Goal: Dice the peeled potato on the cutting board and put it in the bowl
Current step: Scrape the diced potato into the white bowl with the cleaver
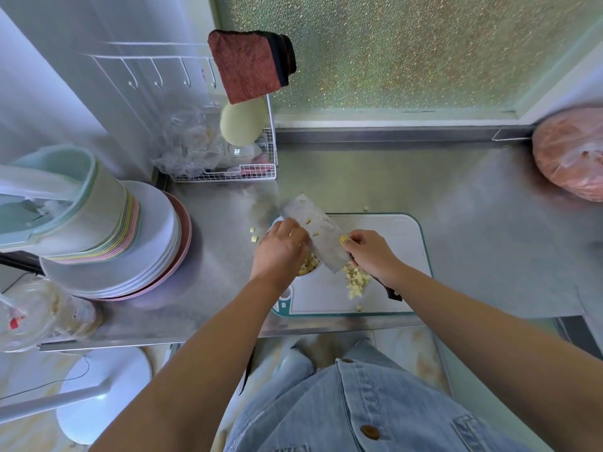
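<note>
Stainless steel counter [473, 230] fills the view under a frosted window, and a white cutting board [404, 252] with a green rim lies at its near edge. Overlapping the board's left edge sits a white bowl [305, 278], already holding diced potato [309, 265]. A cleaver [315, 234] tilts above the bowl with a few cubes stuck to its flat. The right hand [372, 256] wraps the handle, its thumb on the blade. The left hand [280, 249] hovers over the bowl with bent fingers against the blade's face — whether it grips anything I cannot tell. A pile of cubes [357, 282] stays on the board just right of the bowl, and stray bits [254, 238] lie left of the board. Stacked plates [146, 243] stand well left of the board.
</note>
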The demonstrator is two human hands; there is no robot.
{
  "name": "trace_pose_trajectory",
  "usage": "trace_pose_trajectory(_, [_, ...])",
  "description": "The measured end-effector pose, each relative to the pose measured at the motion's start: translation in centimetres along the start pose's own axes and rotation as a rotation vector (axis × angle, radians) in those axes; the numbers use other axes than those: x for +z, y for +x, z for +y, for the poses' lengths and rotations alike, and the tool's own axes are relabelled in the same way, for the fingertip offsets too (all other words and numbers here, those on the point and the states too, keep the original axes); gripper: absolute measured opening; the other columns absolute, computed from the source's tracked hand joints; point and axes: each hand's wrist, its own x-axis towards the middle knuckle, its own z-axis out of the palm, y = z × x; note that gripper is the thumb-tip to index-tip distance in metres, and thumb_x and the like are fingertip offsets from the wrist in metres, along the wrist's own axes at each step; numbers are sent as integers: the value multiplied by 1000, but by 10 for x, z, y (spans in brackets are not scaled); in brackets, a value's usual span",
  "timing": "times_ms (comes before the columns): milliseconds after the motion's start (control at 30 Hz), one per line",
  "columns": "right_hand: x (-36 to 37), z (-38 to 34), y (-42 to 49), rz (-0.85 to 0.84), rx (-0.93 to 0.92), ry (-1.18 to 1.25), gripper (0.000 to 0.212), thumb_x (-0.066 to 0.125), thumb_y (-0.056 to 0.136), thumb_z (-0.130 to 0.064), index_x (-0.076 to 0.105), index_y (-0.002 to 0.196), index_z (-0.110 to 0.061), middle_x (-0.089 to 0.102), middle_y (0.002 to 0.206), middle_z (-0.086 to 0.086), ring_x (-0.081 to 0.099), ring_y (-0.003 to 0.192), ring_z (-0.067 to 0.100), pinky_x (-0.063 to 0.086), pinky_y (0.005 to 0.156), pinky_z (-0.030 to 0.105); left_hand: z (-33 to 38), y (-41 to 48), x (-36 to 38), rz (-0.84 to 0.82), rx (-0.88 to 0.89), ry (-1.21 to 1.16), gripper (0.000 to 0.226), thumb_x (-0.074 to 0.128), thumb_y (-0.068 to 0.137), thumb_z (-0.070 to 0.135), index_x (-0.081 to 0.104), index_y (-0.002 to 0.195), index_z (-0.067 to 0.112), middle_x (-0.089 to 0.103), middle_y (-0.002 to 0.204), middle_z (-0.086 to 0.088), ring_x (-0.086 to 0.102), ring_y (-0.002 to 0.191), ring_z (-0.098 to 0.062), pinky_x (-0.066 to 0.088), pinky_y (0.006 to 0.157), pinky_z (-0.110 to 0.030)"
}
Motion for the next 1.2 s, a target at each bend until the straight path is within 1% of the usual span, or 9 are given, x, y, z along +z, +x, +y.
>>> trace_pose_trajectory(133, [4,-1,0,-20,-27,-11,23,48,87,-15,49,64,-8,50,55,4,47,49,15,35,53,25,7,9,11,-75,105,1,38,60,90,9,60,127,0,54,137,-15,53,123,-36,48,95,-43])
trace_pose_trajectory(233, [2,5,2,18,-12,-8,28,48,89,-19,49,64,-8,49,53,4,46,49,16,35,56,27,1,4,15,-90,65,-13,31,61,87,4,65,118,-2,60,127,-18,63,104,-40,54,85,-44])
trace_pose_trajectory(400, [-1,12,3,57,4,23,34,48,93,-24,50,60,-16,51,54,-1,51,52,16,40,60,29,-11,-13,8,-48,-35,-47,37,61,82,0,66,118,8,63,124,-13,64,98,-39,57,74,-44])
trace_pose_trajectory(500, [2,7,0,23,-8,-5,33,48,94,-24,50,63,-12,51,54,1,47,47,13,37,57,27,1,-7,7,-1,60,-54,34,60,84,4,66,118,3,62,125,-16,63,109,-38,54,85,-47])
trace_pose_trajectory(633, [3,0,-1,40,-28,25,34,49,92,-21,48,58,-15,50,50,-1,44,45,12,35,55,27,10,-5,12,-120,210,-15,42,53,92,12,56,131,-1,53,139,-16,51,127,-36,41,107,-47])
trace_pose_trajectory(800, [-2,14,0,89,-6,46,36,46,94,-22,48,58,-16,50,52,1,45,49,15,38,59,29,-3,-23,9,-169,20,83,44,41,99,18,46,141,6,41,150,-7,40,137,-26,44,105,-42])
trace_pose_trajectory(1000, [6,14,-6,63,-21,53,36,47,95,-23,45,60,-16,48,56,0,45,52,16,36,58,29,7,-21,9,-57,7,40,45,34,92,27,70,109,6,66,119,-11,60,111,-35,48,97,-45])
trace_pose_trajectory(1100, [3,18,-8,81,-10,121,33,47,95,-23,49,64,-12,50,54,1,45,48,15,36,56,28,12,-24,7,49,-121,-1,32,44,88,21,70,98,7,64,106,-13,58,98,-35,51,81,-43])
trace_pose_trajectory(1200, [-3,30,-10,142,18,173,32,47,95,-22,49,65,-10,50,51,3,42,40,10,34,53,28,11,-28,9,110,-299,-86,28,47,84,14,69,100,7,59,104,-16,54,94,-36,51,76,-44])
